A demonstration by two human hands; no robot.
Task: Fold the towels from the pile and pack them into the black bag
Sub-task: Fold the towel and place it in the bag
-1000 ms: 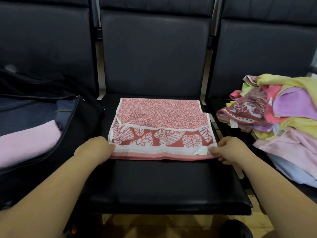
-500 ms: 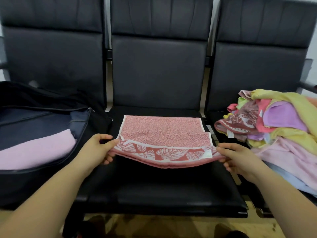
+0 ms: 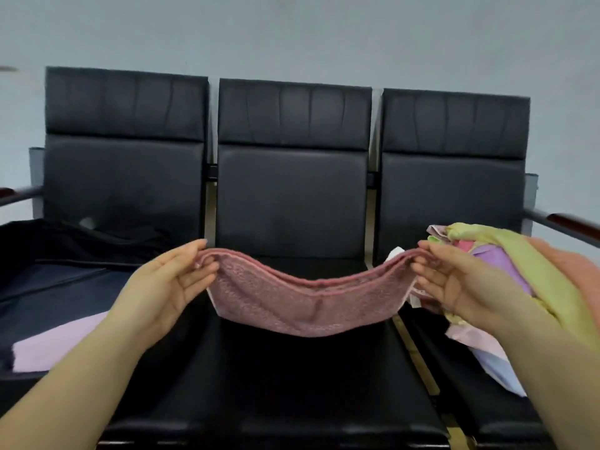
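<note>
Three black seats against a pale wall

A row of three joined black padded chairs (image 3: 293, 196) stands before a plain grey-blue wall (image 3: 292, 34). Each backrest carries a stitched upper panel. A metal armrest with a dark wooden cap (image 3: 566, 220) juts out at the right end, and another armrest (image 3: 18, 193) at the left end. Pale flooring (image 3: 418, 358) shows between the seats.

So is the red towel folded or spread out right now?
Folded: the red towel hangs doubled, layered edges pinched by the left hand and right hand.
</note>
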